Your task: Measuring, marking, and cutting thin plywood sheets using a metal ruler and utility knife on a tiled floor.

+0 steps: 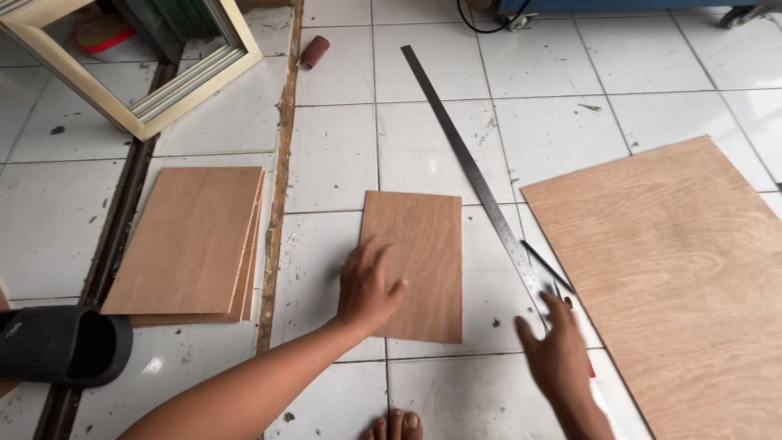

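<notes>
Toes (397, 425) are showing at the bottom edge, bare on the white tile floor (334, 155), just below the small plywood panel (415, 261).

Small plywood panel: lying flat on the tiles at centre, long side running away from the person. Left hand (366, 285) is pressing down on its lower left part, fingers spread and flat, gripping nothing, palm overlapping the panel's left edge.

Right hand (558, 350): hovering open to the right of the panel, fingers loosely extended, holding nothing; fingertips are reaching the near end of the long steel ruler (476, 175). Ruler is lying diagonally, running up and away past the panel's right edge, close to its upper right corner. A thin dark pencil-like stick (547, 266) is lying just right of the ruler.

Further right of the panel: large plywood sheet (676, 277), flat, running out of view.

Left of the panel, beyond a dirty floor joint (277, 204): stack of cut plywood pieces (191, 240), edges roughly aligned. Black sandal (65, 346) is sitting near the stack's lower corner.

Well above the panel: cream picture-type frame (155, 102) at upper left, small reddish-brown roll (314, 51) near it, black cable (481, 24) at the top.
</notes>
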